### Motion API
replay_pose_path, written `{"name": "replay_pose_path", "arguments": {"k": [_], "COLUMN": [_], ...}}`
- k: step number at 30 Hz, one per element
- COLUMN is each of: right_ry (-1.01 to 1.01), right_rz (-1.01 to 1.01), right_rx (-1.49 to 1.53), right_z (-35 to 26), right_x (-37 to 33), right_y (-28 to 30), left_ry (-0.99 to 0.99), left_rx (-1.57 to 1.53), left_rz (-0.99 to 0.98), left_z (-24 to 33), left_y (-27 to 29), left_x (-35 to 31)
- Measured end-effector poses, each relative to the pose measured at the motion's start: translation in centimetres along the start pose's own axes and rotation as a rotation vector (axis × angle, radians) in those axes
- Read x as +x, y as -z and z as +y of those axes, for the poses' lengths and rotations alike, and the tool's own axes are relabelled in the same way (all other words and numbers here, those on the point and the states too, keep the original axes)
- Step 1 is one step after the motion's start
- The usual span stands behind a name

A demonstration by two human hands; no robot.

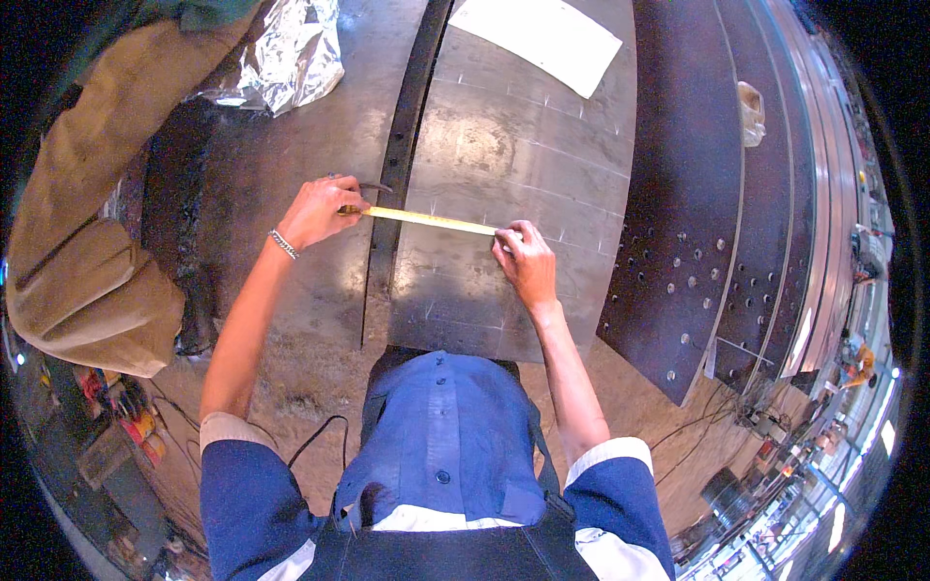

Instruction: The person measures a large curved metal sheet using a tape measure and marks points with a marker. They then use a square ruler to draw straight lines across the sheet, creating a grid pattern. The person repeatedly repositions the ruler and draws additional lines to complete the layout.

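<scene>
Yellow steel measuring tape (426, 220) stretched across the grey scribed metal plate (513, 145).
My left hand (315, 211) pinches its left end; my right hand (528, 261) presses, seemingly flat-fingered, its right end.

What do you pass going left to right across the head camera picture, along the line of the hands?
Brown sack → left hand → yellow tape measure → right hand → dark drilled steel plate.

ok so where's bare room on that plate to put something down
Bare plate lies between the white paper sheet and the yellow tape measure, and again below the tape toward the near edge. It is crowded along the tape, where the left hand and right hand pin it.
</scene>
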State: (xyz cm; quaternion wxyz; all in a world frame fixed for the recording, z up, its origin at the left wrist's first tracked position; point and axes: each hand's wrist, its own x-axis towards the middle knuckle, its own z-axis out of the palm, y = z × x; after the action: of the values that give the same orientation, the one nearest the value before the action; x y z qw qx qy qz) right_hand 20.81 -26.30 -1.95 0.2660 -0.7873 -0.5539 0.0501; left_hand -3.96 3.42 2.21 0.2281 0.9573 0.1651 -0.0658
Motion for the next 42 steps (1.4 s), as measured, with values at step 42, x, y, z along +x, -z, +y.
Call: {"name": "replay_pose_path", "arguments": {"k": [42], "right_ry": [-0.948], "right_rz": [0.796], "right_rx": [-0.089], "right_z": [13.8], "right_x": [-17.0], "right_y": [29.5], "left_ry": [0.36], "left_rx": [0.268], "left_rz": [0.767], "left_z": [3.6], "left_y": [-8.6], "left_x": [-4.5]}}
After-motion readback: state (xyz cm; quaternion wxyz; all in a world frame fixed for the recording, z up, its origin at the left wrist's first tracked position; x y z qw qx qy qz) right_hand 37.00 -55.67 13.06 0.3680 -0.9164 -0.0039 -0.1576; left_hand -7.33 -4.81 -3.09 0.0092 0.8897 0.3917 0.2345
